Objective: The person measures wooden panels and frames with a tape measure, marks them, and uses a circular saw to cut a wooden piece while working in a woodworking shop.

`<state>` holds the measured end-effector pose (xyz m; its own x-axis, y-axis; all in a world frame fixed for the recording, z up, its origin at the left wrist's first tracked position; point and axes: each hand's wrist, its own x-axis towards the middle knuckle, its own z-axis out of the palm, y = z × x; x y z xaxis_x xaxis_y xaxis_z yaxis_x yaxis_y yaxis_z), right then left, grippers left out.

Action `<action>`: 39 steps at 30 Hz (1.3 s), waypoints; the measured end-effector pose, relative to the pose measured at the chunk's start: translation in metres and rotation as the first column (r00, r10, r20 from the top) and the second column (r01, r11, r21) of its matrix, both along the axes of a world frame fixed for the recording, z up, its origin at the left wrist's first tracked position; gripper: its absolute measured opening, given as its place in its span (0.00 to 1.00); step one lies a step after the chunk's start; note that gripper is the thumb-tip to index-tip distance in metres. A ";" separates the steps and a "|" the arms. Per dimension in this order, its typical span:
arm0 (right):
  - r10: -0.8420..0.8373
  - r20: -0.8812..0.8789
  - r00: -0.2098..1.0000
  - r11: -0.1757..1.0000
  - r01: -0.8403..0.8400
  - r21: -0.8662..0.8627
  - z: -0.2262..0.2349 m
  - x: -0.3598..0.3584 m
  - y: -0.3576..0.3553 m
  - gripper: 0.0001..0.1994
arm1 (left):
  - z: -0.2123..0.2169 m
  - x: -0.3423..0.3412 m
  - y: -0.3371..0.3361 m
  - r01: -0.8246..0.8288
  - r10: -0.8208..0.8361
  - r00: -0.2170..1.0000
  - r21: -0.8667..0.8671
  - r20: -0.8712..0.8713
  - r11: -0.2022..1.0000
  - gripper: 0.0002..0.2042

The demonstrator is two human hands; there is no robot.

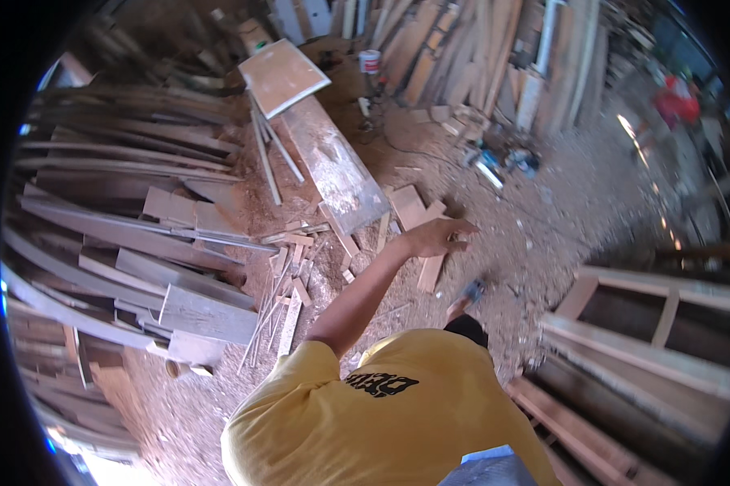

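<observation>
My left hand reaches forward in front of my body, its fingers loosely curled and apart, with nothing visible in them. Below and behind it, short wooden boards lie on the dusty floor, and another wood piece shows just under the wrist. I cannot tell how far the hand is above them. A long, worn plank stretches away just beyond, with a flat, light-edged panel over its far end. My right hand is out of the picture.
Stacked timber fills the left side. Wooden frames stand at the right, and upright planks lean at the back. Scrap sticks litter the floor near my left. A blue tool, a white tub and a cable lie farther off.
</observation>
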<state>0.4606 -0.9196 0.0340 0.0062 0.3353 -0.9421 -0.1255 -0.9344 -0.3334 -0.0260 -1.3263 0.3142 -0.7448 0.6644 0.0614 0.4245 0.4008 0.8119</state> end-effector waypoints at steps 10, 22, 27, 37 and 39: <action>0.360 -0.117 0.925 0.926 -0.370 -0.076 -0.046 -0.469 0.189 0.13 | -0.140 -0.117 -0.116 -0.471 0.749 0.660 -0.744 0.060 0.475 0.29; 0.966 -0.256 0.029 0.219 -0.616 0.756 0.156 -1.110 -0.021 0.21 | -0.207 -0.321 -0.088 -0.915 0.968 0.237 -0.353 -0.077 0.196 0.16; 0.999 -0.048 -0.017 0.025 -0.655 0.755 0.203 -1.230 -0.158 0.22 | -0.174 -0.552 -0.158 -0.987 0.995 0.022 -0.161 -0.092 0.007 0.17; 0.987 -0.076 -0.140 -0.031 -0.639 0.769 0.243 -1.412 -0.252 0.18 | -0.165 -0.790 -0.380 -0.894 0.964 -0.264 -0.371 -0.015 -0.250 0.40; 0.987 -0.017 -0.161 -0.091 -0.639 0.764 0.252 -1.455 -0.269 0.18 | -0.182 -0.808 -0.413 -0.873 0.948 -0.311 -0.372 -0.074 -0.316 0.42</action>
